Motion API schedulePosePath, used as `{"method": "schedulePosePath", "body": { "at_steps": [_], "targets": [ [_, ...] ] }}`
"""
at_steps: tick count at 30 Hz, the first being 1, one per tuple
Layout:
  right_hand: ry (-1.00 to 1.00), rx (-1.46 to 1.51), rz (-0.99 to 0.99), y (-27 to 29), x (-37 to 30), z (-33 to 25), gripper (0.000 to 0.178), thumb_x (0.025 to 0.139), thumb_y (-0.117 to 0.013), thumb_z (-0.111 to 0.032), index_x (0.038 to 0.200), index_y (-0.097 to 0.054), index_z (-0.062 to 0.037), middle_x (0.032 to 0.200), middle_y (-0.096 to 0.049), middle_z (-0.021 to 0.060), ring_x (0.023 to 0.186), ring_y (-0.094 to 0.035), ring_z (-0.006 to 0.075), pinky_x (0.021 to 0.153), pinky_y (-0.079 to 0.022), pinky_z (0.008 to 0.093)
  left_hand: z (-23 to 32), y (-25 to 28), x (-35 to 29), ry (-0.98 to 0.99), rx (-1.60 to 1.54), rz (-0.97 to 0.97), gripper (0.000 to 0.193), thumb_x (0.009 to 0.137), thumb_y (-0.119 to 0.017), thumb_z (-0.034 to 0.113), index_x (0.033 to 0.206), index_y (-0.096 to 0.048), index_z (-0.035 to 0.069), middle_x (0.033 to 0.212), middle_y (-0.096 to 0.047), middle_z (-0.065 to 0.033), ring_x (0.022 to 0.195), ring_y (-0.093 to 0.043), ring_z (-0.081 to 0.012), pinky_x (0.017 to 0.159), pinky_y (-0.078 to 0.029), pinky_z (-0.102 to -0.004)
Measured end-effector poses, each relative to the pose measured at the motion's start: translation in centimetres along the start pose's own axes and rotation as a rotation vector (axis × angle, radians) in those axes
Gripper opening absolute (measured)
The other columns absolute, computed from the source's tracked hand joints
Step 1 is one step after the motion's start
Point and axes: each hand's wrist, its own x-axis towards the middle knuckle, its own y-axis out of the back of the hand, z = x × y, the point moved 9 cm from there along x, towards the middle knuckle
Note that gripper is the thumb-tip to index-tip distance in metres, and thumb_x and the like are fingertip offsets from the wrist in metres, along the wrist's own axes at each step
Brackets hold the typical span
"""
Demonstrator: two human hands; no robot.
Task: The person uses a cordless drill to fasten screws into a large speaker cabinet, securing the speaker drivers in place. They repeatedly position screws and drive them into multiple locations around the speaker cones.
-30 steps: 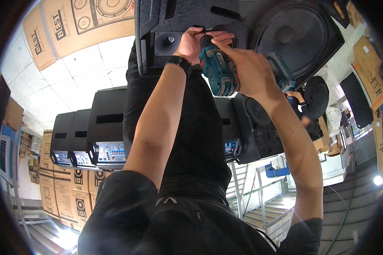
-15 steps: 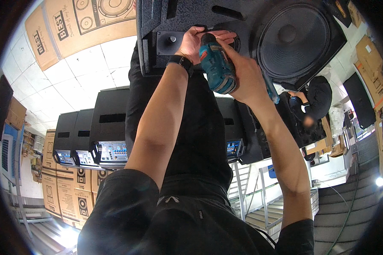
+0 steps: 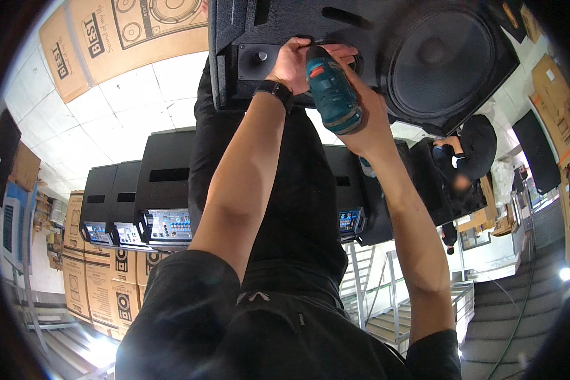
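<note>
A black speaker cabinet (image 3: 367, 54) with a large round woofer (image 3: 434, 63) lies in front of me at the top of the view. My right hand (image 3: 368, 123) is wrapped round a teal cordless drill (image 3: 333, 95), its nose pointing at the cabinet. My left hand (image 3: 291, 68) rests palm-up by the drill's nose, fingers stretched out and thumb apart, between a small square horn plate (image 3: 256, 61) and a round opening (image 3: 356, 62). The drill hides part of the left fingers and whatever its tip meets.
Several black powered speakers with control panels (image 3: 171, 225) stand in a row beyond my legs. A large printed carton (image 3: 123, 47) lies at upper left, and stacked cartons (image 3: 98, 285) stand lower left. A co-worker in dark clothes (image 3: 478, 145) bends over at the right.
The drill has swung in my right hand, so its handle and base, seen before at the right of the wrist, are now mostly hidden. My left hand keeps its place on the cabinet.
</note>
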Motion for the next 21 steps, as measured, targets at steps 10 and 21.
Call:
{"method": "schedulePosePath", "body": {
  "at_steps": [10, 21],
  "targets": [
    [-0.022, 0.101, 0.078, -0.9, -0.7, 0.5, 0.088, 0.077, -0.085, -0.014, 0.157, -0.049, -0.0062, 0.136, -0.070, 0.0204, 0.127, -0.069, 0.0293, 0.105, -0.054, 0.0402, -0.3, 0.8, 0.5, -0.025, -0.057, -0.012, 0.079, 0.097, -0.024, 0.041, 0.149, -0.050, -0.012, 0.156, -0.052, -0.0272, 0.145, -0.051, -0.0419, 0.126, -0.034, -0.0514],
    [0.036, 0.086, 0.079, -1.2, -0.8, -0.7, 0.087, 0.079, -0.083, -0.013, 0.158, -0.047, -0.0066, 0.131, -0.072, 0.0216, 0.122, -0.072, 0.0314, 0.102, -0.056, 0.0395, -0.7, 0.7, 0.8, -0.024, -0.062, -0.135, 0.079, 0.094, -0.032, 0.041, 0.155, -0.044, -0.008, 0.163, -0.045, -0.0250, 0.150, -0.044, -0.0411, 0.126, -0.036, -0.0476]
  ]
}}
